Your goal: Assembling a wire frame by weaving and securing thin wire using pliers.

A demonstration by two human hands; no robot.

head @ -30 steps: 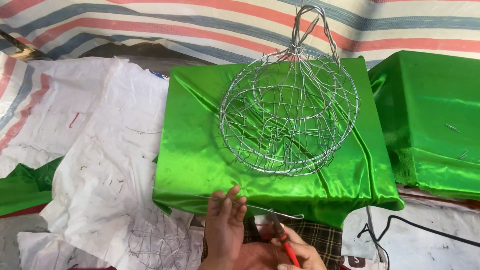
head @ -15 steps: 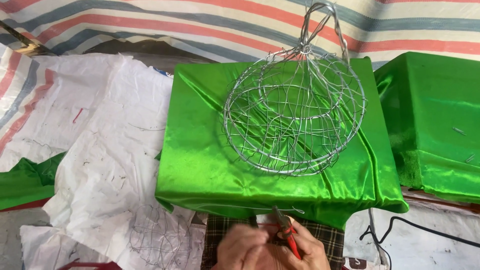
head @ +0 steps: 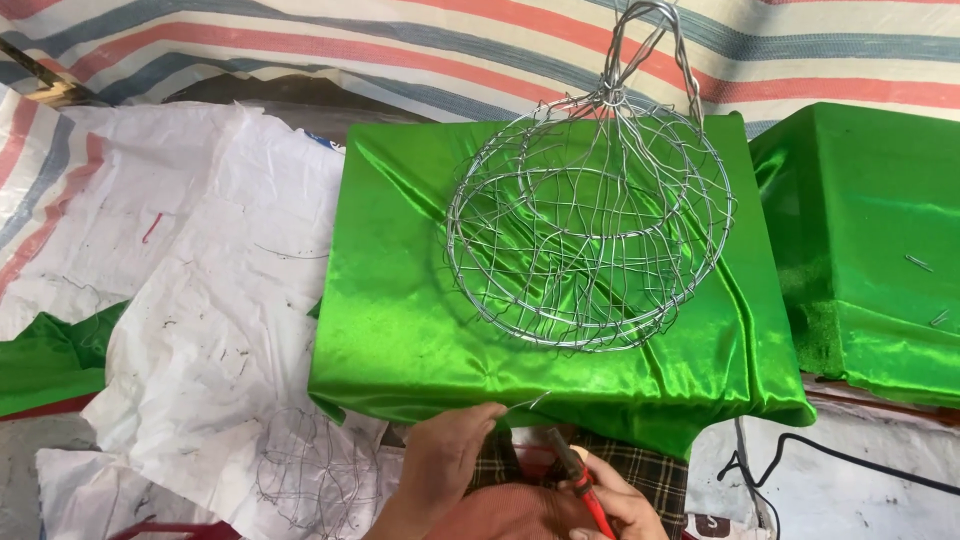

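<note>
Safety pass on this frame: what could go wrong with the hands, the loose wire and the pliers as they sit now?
1. The left hand pinches a thin wire piece with a free end; it could prick a finger.
2. The right hand holds red-handled pliers close to the left fingers; a slip might nip them.
3. The wire basket rests on slick green cloth; a bump could send it sliding.

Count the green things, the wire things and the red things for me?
Green satin-covered blocks: 2
Loose green cloth: 1
Wire baskets: 2
Red-handled tool: 1
Total: 6
</note>
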